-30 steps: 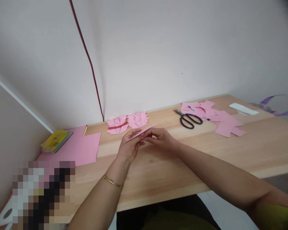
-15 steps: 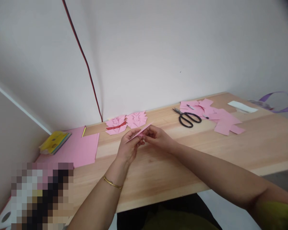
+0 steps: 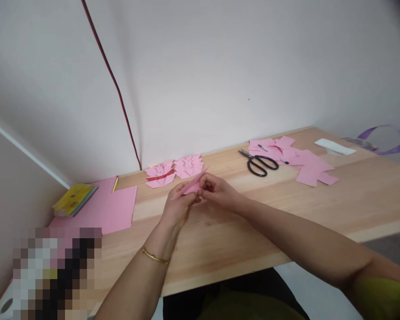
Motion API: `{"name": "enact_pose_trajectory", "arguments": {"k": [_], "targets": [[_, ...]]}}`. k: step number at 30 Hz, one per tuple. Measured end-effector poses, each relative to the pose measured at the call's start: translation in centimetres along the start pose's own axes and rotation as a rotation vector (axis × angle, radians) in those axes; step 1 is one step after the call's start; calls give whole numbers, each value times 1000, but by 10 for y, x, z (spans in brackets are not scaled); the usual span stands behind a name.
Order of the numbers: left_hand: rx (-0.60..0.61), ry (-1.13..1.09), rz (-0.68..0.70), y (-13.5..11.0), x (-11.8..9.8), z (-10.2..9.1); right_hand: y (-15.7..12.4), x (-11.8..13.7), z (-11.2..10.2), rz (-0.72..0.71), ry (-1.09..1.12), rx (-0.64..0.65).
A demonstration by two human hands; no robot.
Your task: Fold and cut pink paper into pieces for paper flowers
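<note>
Above the middle of the wooden table, both hands grip one piece of pink paper. My left hand pinches its lower left side with the thumb on top. On the right side, my right hand has its fingers curled and pressed on the paper's edge. The paper is tilted, and part of it is hidden by the fingers. Just beyond the hands, two stacks of folded pink paper pieces lie against the wall, one with a red strip across it.
Black-handled scissors lie right of the hands, beside scattered pink paper pieces and a marker. Farther right are a white strip and a purple strap. At left, a yellow packet rests on large pink sheets.
The pink paper has been turned slightly, so more of its surface shows between the hands. Both hands stay in nearly the same place, and the view has shifted a little.
</note>
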State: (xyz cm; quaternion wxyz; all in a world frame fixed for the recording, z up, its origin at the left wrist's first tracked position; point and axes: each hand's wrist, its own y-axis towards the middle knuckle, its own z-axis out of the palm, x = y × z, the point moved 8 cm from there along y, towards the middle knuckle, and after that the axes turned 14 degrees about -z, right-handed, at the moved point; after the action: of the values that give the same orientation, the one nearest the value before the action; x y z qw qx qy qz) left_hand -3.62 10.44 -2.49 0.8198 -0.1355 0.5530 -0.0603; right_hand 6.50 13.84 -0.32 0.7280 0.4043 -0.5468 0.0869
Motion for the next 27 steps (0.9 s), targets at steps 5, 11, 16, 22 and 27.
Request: {"name": "enact_pose_trajectory", "arguments": {"k": [5, 11, 16, 22, 27], "targets": [[-5, -70, -113, 2, 6, -5, -1, 1, 0, -18, -109, 83], [-100, -200, -296, 1, 17, -13, 0, 36, -5, -410, -745, 141], [-36, -204, -382, -1, 19, -5, -1, 47, -2, -540, -998, 167], [38, -136, -341, -2, 15, 0, -3, 50, -2, -514, -1100, 160], [0, -79, -99, -2, 1, -1, -1, 45, -5, -402, -1011, 144]]}}
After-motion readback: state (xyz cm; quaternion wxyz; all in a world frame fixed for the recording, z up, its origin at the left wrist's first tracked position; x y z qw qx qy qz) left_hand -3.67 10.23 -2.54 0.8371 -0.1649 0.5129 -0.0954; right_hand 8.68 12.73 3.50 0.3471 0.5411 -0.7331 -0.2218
